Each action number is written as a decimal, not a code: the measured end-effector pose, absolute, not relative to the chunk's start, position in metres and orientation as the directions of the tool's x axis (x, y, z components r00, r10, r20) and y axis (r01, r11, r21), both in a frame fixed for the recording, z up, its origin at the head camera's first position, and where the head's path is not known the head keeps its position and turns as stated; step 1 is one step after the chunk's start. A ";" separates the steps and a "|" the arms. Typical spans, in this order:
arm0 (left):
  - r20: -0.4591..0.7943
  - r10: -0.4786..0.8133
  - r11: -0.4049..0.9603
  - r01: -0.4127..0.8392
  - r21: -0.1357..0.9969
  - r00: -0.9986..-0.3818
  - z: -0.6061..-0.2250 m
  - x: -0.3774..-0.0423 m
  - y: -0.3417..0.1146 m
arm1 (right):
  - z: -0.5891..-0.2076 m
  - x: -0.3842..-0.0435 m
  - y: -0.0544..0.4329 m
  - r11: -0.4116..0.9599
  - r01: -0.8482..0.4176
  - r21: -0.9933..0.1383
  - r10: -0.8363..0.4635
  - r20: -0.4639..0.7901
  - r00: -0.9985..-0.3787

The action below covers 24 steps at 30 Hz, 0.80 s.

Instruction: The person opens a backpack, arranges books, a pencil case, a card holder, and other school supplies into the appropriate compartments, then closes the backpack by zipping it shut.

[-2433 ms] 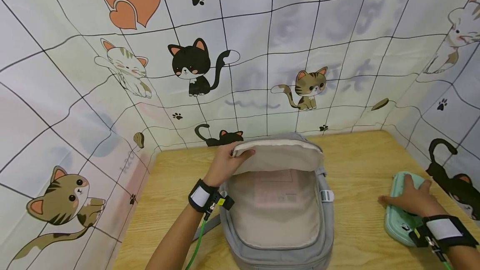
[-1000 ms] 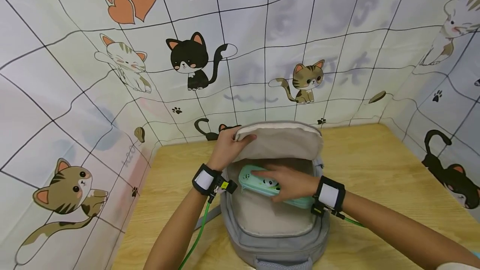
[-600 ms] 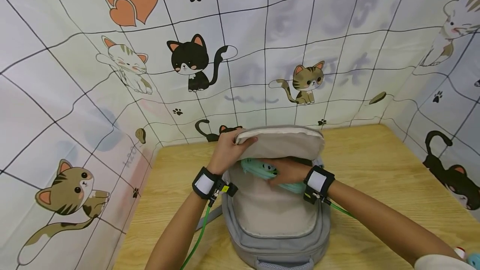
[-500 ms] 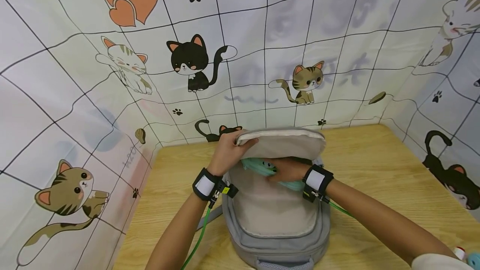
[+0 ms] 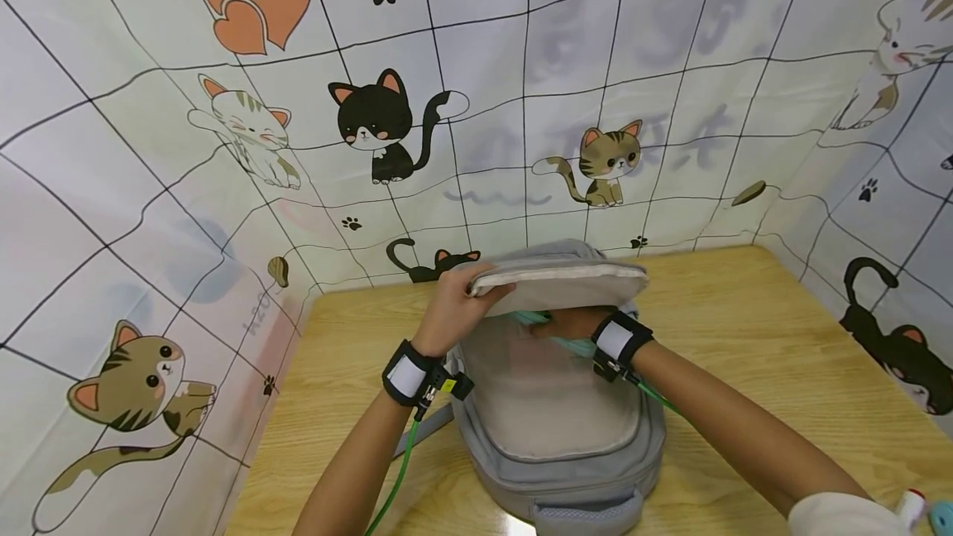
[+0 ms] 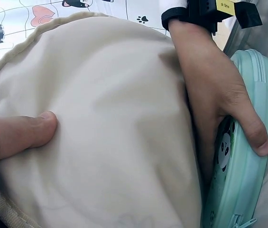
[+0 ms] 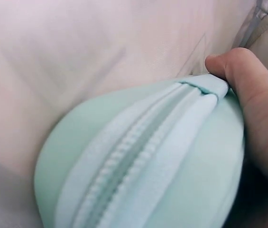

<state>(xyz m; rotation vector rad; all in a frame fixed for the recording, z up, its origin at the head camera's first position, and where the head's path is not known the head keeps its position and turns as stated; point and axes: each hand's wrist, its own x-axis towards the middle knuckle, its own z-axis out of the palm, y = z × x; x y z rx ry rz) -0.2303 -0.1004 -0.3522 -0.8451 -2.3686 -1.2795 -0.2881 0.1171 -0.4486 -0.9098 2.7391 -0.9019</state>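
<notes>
A grey backpack [image 5: 514,470] with a pale lining lies unzipped on the table. My left hand [image 5: 452,308] holds up its front flap [image 5: 566,288] at the left edge, the thumb on the lining. My right hand [image 5: 575,323] reaches in under the flap. It grips a mint-green zippered pencil case [image 6: 247,166] with a panda print, its thumb lying over the zipped side in the left wrist view. From the head camera most of the case and the right fingers are hidden by the flap. Close up in the right wrist view, the case's zipper end stands against the lining.
The wooden table [image 5: 744,337] is backed by a white cloth [image 5: 491,64] printed with cats and grid lines. A small white bottle-like thing with a red top [image 5: 911,508] and a blue thing [image 5: 941,518] are at the lower right edge.
My right hand has picked up the pencil case from the table on the right and carried it left into the backpack, deeper under the flap. The left hand keeps the flap, now tipped lower.
</notes>
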 end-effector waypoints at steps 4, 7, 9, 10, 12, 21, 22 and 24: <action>0.534 0.347 0.416 0.637 0.649 -0.771 -0.353 -0.235 -0.100 | -0.449 -0.289 0.121 0.661 -0.509 -0.551 -0.558 0.092 -0.825; 0.535 0.347 0.405 0.638 0.655 -0.770 -0.354 -0.238 -0.100 | -0.445 -0.281 0.126 0.684 -0.534 -0.497 -0.553 0.123 -0.824; 0.531 0.344 0.393 0.632 0.668 -0.775 -0.355 -0.240 -0.100 | -0.436 -0.267 0.134 0.706 -0.560 -0.434 -0.561 0.140 -0.816; 0.528 0.343 0.391 0.629 0.672 -0.777 -0.355 -0.240 -0.100 | -0.429 -0.257 0.140 0.723 -0.565 -0.397 -0.560 0.142 -0.816; 0.524 0.344 0.384 0.626 0.679 -0.779 -0.356 -0.241 -0.100 | -0.410 -0.233 0.155 0.744 -0.576 -0.339 -0.567 0.135 -0.813; 0.548 0.364 0.393 0.658 0.642 -0.753 -0.362 -0.237 -0.091 | -0.336 -0.119 0.284 0.917 -0.236 -0.321 -0.235 0.041 -0.971; 0.546 0.364 0.391 0.656 0.645 -0.754 -0.363 -0.236 -0.091 | -0.342 -0.111 0.302 0.932 -0.174 -0.319 -0.169 0.043 -0.985; 0.543 0.359 0.387 0.651 0.654 -0.759 -0.364 -0.233 -0.092 | -0.361 -0.098 0.340 0.951 -0.059 -0.304 -0.032 0.093 -0.995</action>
